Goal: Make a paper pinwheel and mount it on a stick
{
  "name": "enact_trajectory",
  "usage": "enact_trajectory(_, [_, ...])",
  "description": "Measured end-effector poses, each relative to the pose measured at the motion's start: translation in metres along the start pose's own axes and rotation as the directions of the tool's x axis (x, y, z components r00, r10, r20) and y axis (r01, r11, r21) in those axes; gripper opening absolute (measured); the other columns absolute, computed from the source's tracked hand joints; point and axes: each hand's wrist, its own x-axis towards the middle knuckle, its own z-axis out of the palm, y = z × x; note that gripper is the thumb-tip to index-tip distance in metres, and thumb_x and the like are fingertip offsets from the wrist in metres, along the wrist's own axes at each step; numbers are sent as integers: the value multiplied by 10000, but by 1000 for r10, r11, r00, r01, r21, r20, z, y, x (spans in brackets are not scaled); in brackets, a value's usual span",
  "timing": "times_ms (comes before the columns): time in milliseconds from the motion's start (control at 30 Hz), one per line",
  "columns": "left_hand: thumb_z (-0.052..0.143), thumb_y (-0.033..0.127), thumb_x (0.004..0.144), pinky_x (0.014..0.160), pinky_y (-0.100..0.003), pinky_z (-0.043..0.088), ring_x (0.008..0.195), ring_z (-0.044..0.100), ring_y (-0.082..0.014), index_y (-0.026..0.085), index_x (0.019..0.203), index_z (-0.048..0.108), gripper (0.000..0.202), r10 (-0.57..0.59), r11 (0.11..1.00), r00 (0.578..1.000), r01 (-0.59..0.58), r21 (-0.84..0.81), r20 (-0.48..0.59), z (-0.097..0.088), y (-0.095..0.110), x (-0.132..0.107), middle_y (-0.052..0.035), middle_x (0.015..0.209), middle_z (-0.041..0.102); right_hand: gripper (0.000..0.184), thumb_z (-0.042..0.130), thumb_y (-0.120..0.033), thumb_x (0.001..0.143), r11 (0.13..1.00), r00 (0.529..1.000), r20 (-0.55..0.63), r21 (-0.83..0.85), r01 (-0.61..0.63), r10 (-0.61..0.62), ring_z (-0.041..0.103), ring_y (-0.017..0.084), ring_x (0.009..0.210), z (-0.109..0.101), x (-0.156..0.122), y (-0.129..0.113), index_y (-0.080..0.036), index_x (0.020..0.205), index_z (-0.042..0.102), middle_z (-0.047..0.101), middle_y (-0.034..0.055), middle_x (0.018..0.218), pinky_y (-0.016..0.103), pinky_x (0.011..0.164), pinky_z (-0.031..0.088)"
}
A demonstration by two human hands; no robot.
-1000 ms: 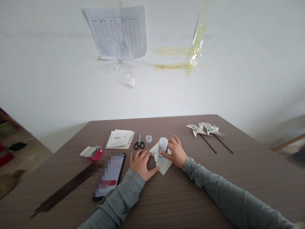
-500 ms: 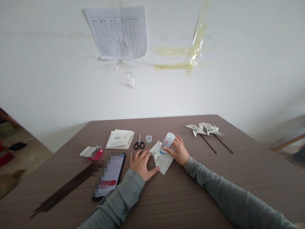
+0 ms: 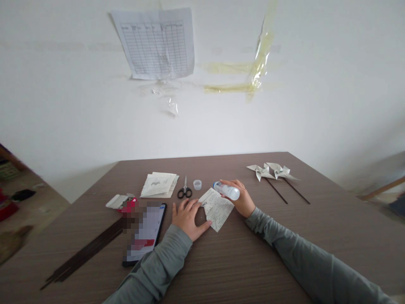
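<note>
head view: one left hand (image 3: 189, 219), fingers spread, touches one printed sheet (image 3: 220, 213) on the surface (image 3: 253, 261); one right hand (image 3: 243, 202) grips one tilted bottle (image 3: 226, 190) above it; beyond lie one pair of scissors (image 3: 185, 193), one cap (image 3: 197, 185), two pinwheels (image 3: 262, 172).

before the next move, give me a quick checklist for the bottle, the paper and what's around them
1. Grip on the bottle: ok, the right hand holds it.
2. Left hand at the paper: ok, the left hand is at its left edge.
3. Loose cap apart from the paper: ok.
4. Scissors off the paper: ok.
5. Bottle's blue end touching the paper: cannot tell.
</note>
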Motion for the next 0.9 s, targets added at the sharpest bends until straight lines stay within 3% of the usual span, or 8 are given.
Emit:
enact_trajectory(233, [921,651,1069,1535,-1003,339,1850,562,-619,336,1764,851,766,0,1000,999,-1,25,32,-2,0,0,-169,1931,747,530,787,-283,1092,999,1000,-16,-50,12,-13,885,353,1114,-8,1,8,-386,1580,966,962,92,1266,659,1284,663])
enact_trajectory(467, [924,620,1075,1537,-1001,346,1855,568,-615,340,1773,847,756,1,999,999,-3,39,36,-1,-2,-1,-161,1936,745,525,628,-341,1199,1000,999,-46,-23,-21,20,910,369,1182,-14,7,7,-366,1612,950,982,119,1271,625,1244,697])
enact_trajectory(667, [918,616,1070,1532,-1015,338,1856,563,-618,316,1778,838,772,3,1000,1000,-4,24,31,-2,-1,-1,-174,1933,744,414,693,-462,1233,999,996,-79,6,-35,35,911,431,1393,-15,10,9,-351,1513,976,984,145,1443,694,1299,682])
enact_trajectory(900, [933,602,1055,1548,-1011,299,1850,579,-595,341,1764,839,762,15,1000,999,-15,-4,41,-1,-1,0,-165,1912,766,394,677,-357,1179,999,990,-142,-47,-20,13,906,385,1282,-12,7,13,-365,1386,1012,980,121,1378,664,1307,658])
